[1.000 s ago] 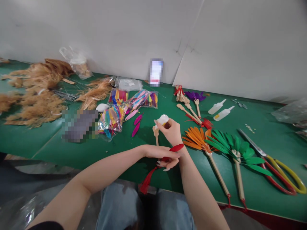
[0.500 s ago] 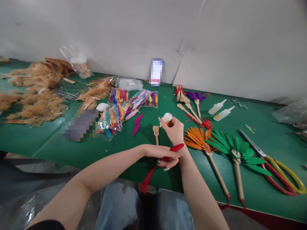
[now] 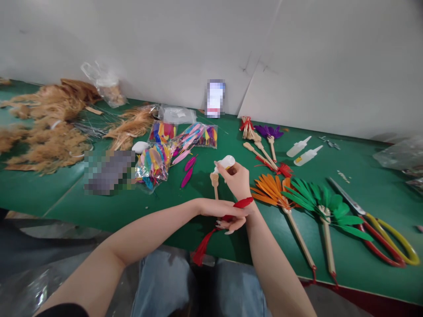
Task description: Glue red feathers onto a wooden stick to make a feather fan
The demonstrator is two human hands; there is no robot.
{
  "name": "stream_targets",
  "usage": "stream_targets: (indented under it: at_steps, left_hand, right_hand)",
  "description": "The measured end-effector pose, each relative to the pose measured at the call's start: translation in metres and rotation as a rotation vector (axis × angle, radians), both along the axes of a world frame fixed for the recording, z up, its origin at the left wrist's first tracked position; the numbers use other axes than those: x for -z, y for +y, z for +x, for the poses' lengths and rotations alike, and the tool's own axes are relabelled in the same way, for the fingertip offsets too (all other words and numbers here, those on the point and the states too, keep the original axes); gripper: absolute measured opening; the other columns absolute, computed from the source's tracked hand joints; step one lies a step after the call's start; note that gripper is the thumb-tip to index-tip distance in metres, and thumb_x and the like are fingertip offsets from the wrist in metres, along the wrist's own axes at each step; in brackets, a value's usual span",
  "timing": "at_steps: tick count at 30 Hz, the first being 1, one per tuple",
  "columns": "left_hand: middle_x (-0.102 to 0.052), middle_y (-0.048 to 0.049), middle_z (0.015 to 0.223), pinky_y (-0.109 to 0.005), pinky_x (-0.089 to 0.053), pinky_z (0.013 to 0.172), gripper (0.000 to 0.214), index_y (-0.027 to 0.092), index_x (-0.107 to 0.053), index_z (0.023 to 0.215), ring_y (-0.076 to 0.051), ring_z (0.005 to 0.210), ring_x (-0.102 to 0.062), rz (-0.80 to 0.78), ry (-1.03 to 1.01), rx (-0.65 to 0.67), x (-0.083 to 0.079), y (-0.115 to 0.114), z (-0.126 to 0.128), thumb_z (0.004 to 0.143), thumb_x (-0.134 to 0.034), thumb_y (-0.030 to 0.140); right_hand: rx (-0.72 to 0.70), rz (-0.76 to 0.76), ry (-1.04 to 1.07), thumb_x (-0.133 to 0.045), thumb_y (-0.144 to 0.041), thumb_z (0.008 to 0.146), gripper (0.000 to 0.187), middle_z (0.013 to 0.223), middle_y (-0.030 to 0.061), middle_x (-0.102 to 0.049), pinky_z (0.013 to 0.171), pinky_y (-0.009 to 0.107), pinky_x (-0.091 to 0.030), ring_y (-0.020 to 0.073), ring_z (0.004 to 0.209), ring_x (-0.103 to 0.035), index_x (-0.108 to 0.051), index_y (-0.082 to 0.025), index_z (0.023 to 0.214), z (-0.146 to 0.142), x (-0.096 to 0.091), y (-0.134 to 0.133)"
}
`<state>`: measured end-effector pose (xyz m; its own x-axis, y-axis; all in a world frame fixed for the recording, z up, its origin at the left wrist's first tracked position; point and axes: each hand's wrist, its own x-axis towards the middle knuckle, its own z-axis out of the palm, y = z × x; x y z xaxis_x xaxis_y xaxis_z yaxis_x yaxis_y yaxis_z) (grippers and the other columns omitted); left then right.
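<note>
My right hand [image 3: 238, 178] is closed around a small white glue bottle [image 3: 226, 163], tilted with its nozzle down at the left. The nozzle is at the rounded head of a wooden stick [image 3: 214, 179]; whether they touch I cannot tell. My left hand [image 3: 233, 213] lies across the stick's lower part, against my right wrist, closed on red feathers [image 3: 243, 203] that poke out past its fingers. A red tassel [image 3: 203, 248] hangs from the stick's hidden lower end, over the table edge. Two magenta feathers [image 3: 188, 171] lie left of the stick.
Right of my arm are an orange feather fan [image 3: 267, 190], a green feather fan [image 3: 325, 202] and large scissors [image 3: 370, 224]. Farther back lie two white bottles [image 3: 307, 156]. Bags of coloured feathers [image 3: 153, 165] and tan fibre [image 3: 53, 127] cover the left; a phone [image 3: 215, 99] leans on the wall.
My right hand has moved slightly left and tipped the glue bottle, bringing its nozzle to the wooden stick's head. My left hand has stayed in place.
</note>
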<state>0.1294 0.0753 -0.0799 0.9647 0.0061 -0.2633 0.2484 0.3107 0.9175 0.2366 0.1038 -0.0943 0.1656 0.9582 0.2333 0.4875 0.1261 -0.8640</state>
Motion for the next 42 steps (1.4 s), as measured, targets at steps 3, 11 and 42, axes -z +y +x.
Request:
stream_targets:
  at_steps: [3,11,42]
  left_hand:
    - [-0.050,-0.0013,0.047,-0.022,-0.026,0.037,0.057,0.014,-0.049,0.054,-0.006,0.036,-0.034,0.003,0.003,-0.001,-0.0001,-0.0001,-0.0001,0.092,-0.032,0.055]
    - [-0.048,-0.0009,0.045,-0.021,-0.025,0.037,0.057,0.014,-0.049,0.054,-0.006,0.035,-0.034,0.000,0.005,0.008,-0.0014,0.0005,0.0010,0.093,-0.030,0.051]
    - [-0.044,0.0000,0.042,-0.021,-0.025,0.037,0.059,0.014,-0.049,0.053,-0.007,0.035,-0.032,0.004,0.009,-0.004,-0.0024,-0.0003,0.0002,0.091,-0.032,0.055]
  right_hand:
    - [0.035,0.016,-0.046,-0.062,-0.057,0.071,0.043,0.049,-0.0025,-0.050,0.047,0.024,-0.032,0.0097,0.046,-0.041,-0.054,-0.017,0.058,0.0003,-0.0005,0.0001]
    - [-0.007,-0.004,-0.042,-0.061,-0.060,0.071,0.045,0.052,-0.0011,-0.054,0.046,0.024,-0.032,0.0103,0.047,-0.043,-0.061,-0.015,0.066,-0.0011,-0.0014,-0.0006]
    - [0.025,0.029,-0.121,-0.062,-0.056,0.070,0.043,0.048,-0.0029,-0.048,0.046,0.024,-0.030,0.0091,0.046,-0.039,-0.053,-0.018,0.055,0.0043,-0.0039,-0.0011]
